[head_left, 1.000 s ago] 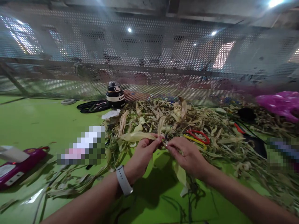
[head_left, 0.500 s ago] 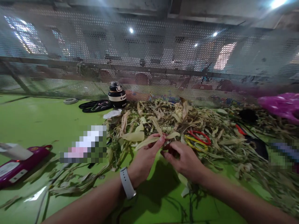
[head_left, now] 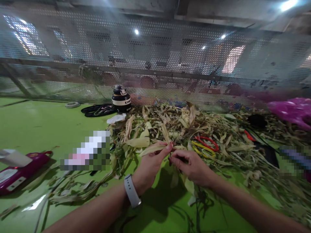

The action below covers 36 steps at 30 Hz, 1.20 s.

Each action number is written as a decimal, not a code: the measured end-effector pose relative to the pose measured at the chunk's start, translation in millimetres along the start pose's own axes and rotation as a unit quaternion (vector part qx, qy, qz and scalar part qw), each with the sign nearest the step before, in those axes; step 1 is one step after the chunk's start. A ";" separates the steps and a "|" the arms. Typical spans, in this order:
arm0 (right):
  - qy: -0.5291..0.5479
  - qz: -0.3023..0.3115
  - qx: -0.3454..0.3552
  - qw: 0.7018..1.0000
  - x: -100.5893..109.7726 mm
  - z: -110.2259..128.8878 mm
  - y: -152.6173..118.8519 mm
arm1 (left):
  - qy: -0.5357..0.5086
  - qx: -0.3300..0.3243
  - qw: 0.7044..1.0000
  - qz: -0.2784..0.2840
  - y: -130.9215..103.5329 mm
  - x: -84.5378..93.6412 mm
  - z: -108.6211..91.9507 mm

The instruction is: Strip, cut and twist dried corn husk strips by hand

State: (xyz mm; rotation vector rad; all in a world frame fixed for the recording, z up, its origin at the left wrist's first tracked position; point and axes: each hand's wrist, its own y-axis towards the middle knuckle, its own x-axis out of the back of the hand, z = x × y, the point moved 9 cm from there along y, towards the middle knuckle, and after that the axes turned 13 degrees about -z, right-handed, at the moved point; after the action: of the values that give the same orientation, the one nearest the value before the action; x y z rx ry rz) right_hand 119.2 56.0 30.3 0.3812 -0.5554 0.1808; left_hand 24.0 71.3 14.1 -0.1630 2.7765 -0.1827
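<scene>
Pale dry leaf strips point(head_left: 153, 149) are pinched between the thumb and fingers of my left hand point(head_left: 154, 161), which has a light watch band at the wrist. Close on its right, my right hand point(head_left: 188, 163) has thumb and forefinger drawn together near the same strips; what lies between those fingertips is too small to make out. Behind both hands spreads a heap of dry leaves point(head_left: 170, 116). Red-handled scissors point(head_left: 210, 144) and a yellow loop point(head_left: 202, 149) lie on the heap, right of my hands.
The green table point(head_left: 48, 126) carries a black bottle point(head_left: 121, 98), a black pouch point(head_left: 98, 110), a magenta power strip point(head_left: 26, 173) with a cable at left, and a purple plastic bag point(head_left: 293, 111) at right. A perforated screen point(head_left: 150, 61) stands behind.
My right hand's fingers have closed more, with the thumb nearer the forefinger. A pale leaf piece now hangs blurred below my hands. My left hand has stayed nearly in place.
</scene>
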 end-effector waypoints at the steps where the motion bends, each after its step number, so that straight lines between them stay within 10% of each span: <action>1: -0.007 0.007 -0.001 1.000 -0.9 0.0 -0.6 | 0.000 0.006 1.000 0.005 1.8 0.1 1.1; 11: -0.078 -0.160 0.008 0.984 54.1 18.3 8.2 | 0.129 0.033 0.981 0.139 -3.7 -12.8 12.6; 24: 0.176 -0.162 -0.147 0.960 39.6 -27.6 15.0 | 0.125 0.065 0.965 0.222 -6.6 -17.3 21.3; 30: 0.097 -0.045 -0.157 0.982 25.6 -25.5 15.9 | -0.018 0.169 0.972 0.160 3.6 -10.9 24.9; 36: 0.086 0.014 -0.083 0.993 7.8 -17.8 10.7 | 0.064 0.056 0.986 0.141 10.4 -7.5 16.4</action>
State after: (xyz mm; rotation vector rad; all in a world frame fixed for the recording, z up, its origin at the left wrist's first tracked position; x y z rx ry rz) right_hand 131.4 73.5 23.8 0.1931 -0.4021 0.1910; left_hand 35.8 80.9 -0.1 0.2796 2.8658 -0.2850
